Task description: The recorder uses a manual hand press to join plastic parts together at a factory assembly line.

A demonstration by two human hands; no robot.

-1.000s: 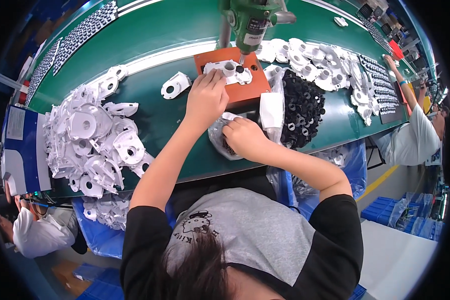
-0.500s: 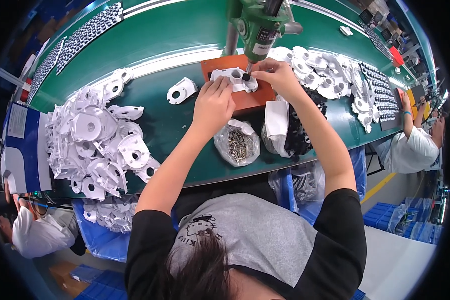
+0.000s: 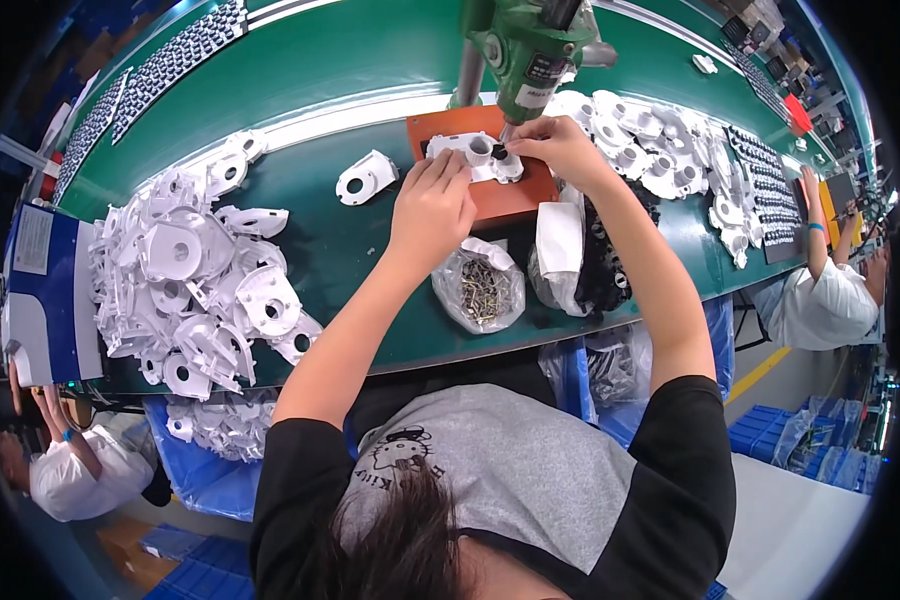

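Observation:
A white moulded plastic part (image 3: pixel 484 170) lies on an orange base plate (image 3: pixel 516 202) under the tip of a green bench machine (image 3: pixel 540 70). My left hand (image 3: pixel 434 202) holds the part's left end, its fingers bent over the edge. Pinched near the machine's tip, my right hand (image 3: pixel 562 152) is at the part's right side; anything between its fingertips is too small to make out. Beside those fingertips, a small black piece (image 3: pixel 499 152) sits at the white part.
Left lies a heap of white parts (image 3: pixel 175 260), with one single part (image 3: pixel 366 180) nearer the plate. A clear bag of screws (image 3: pixel 482 292), a white-topped bag (image 3: pixel 558 240) and black pieces (image 3: pixel 602 265) stand in front. More white parts (image 3: pixel 660 165) lie right. Co-workers are at both sides.
The whole view has shifted slightly, so the bench things appear a little further right. Both my hands stay at the white part, with the right fingertips still by the machine's tip.

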